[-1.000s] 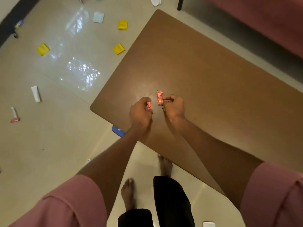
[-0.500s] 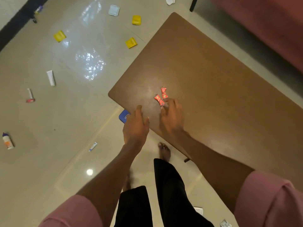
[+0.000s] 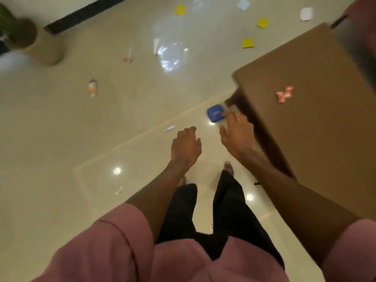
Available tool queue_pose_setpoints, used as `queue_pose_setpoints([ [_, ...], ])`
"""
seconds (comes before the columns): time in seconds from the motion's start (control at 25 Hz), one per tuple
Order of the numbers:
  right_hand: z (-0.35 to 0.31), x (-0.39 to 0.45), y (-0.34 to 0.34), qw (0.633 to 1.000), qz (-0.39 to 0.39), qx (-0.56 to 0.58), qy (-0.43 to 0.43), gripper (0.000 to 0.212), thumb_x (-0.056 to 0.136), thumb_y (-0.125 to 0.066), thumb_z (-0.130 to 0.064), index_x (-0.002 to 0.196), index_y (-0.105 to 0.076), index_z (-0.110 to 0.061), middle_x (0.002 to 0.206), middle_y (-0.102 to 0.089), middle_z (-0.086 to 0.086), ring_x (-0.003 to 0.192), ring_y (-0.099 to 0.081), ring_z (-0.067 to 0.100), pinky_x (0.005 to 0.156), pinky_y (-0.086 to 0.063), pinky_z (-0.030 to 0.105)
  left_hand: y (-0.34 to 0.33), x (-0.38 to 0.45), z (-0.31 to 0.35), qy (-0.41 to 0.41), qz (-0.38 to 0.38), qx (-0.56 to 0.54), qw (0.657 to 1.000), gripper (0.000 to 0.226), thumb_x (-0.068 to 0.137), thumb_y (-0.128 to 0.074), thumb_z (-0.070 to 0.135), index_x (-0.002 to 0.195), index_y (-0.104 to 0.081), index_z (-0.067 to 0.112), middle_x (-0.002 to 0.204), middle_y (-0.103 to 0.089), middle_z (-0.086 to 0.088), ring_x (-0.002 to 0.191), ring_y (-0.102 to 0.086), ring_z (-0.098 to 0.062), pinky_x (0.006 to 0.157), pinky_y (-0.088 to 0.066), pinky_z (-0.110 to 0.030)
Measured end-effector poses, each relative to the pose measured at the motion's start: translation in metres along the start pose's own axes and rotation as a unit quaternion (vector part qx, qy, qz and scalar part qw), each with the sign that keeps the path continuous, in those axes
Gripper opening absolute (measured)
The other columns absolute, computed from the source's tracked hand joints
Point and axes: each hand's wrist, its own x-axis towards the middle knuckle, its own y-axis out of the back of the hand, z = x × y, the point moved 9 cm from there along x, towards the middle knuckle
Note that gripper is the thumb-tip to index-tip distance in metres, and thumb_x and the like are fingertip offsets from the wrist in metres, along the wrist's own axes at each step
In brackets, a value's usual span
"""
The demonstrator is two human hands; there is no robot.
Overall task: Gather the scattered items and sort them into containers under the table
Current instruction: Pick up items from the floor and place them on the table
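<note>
Two red wrapped candies [image 3: 284,94] lie together on the brown table [image 3: 317,127] near its left corner. My left hand [image 3: 186,146] hangs over the floor with relaxed fingers and holds nothing. My right hand [image 3: 236,132] is spread open beside the table's edge, empty, its fingertips close to a blue pouch [image 3: 215,113] on the floor by the table leg. Whether it touches the pouch I cannot tell because of blur.
Scattered over the glossy tiles are yellow packets [image 3: 248,42], a small white tube [image 3: 169,128], a bottle with an orange label [image 3: 92,88], a red-capped tube [image 3: 128,54] and white packets [image 3: 306,14]. A round beige planter [image 3: 43,44] stands at the far left.
Both hands let go of the candies, left them on the table and swung down off the table toward the floor. My view turned left and the table slid to the right.
</note>
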Motion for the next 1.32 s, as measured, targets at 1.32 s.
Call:
queue_pose_setpoints([
  [1.32, -0.217, -0.032, -0.624, 0.986, -0.149, 0.063, 0.024, 0.029, 0.099, -0.067, -0.025, 0.127, -0.064, -0.019, 0.135, -0.060, 0.002, 0.119, -0.060, 0.021, 0.094, -0.038, 0.026, -0.378, -0.053, -0.742, 0.346, 0.002, -0.146, 0.927, 0.037, 0.102, -0.052, 0.021, 0.138, -0.044, 0.016, 0.141, -0.034, -0.014, 0.097, -0.063, -0.043, 0.078, -0.048, -0.043],
])
